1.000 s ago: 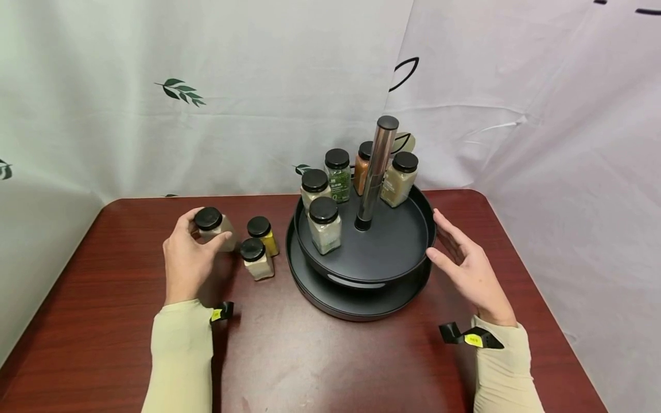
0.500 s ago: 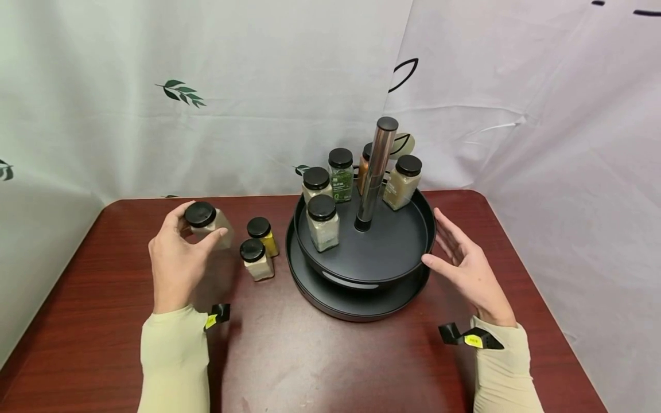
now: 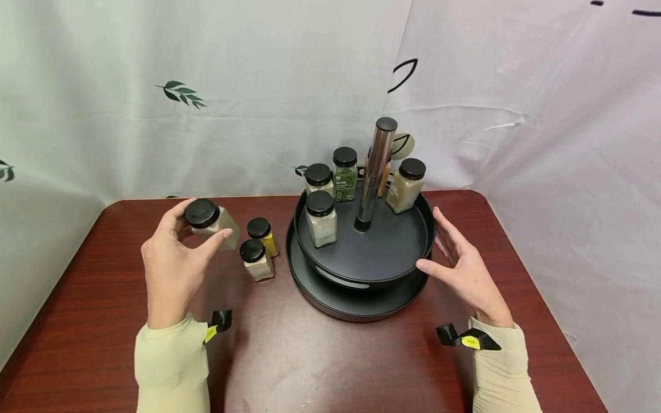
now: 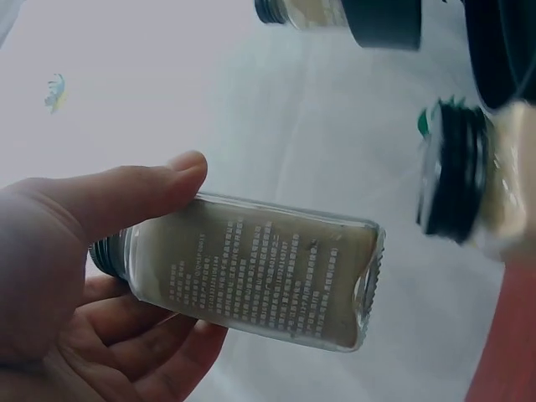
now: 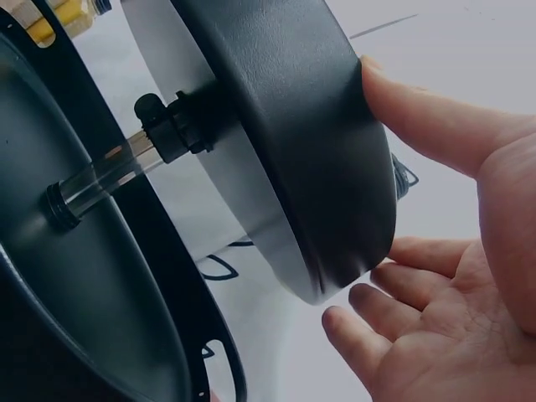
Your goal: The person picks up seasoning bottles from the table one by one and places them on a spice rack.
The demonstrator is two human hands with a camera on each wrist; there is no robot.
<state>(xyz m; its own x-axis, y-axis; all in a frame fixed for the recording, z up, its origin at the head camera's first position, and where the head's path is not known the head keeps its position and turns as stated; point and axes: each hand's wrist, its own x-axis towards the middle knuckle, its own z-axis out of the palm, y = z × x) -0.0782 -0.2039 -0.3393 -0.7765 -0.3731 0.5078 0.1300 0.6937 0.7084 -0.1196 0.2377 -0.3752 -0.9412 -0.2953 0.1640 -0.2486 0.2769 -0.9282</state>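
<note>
My left hand (image 3: 172,267) holds a glass spice jar (image 3: 223,226) between thumb and fingers, above the table left of the rack. The jar has a black lid and pale grey-beige contents; in the left wrist view its printed side (image 4: 251,276) shows, with fingers behind it. My right hand (image 3: 465,272) touches the right side of the upper tray (image 3: 379,258) of a black two-tier rack. In the right wrist view the thumb (image 5: 427,105) lies against that tray's outer wall, fairly straight, and the other fingers reach loosely towards its lower edge.
Several black-lidded jars stand on the upper tray around a central post (image 3: 374,178), including a green-filled jar (image 3: 345,178). Beneath is the lower tray (image 3: 356,310). A yellow-filled jar (image 3: 269,244) and a pale jar (image 3: 260,268) stand on the dark red table (image 3: 289,361).
The upper tray and its jars have turned clockwise as seen from above. My right thumb has moved towards the front along the rim. My left hand has moved left with its jar.
</note>
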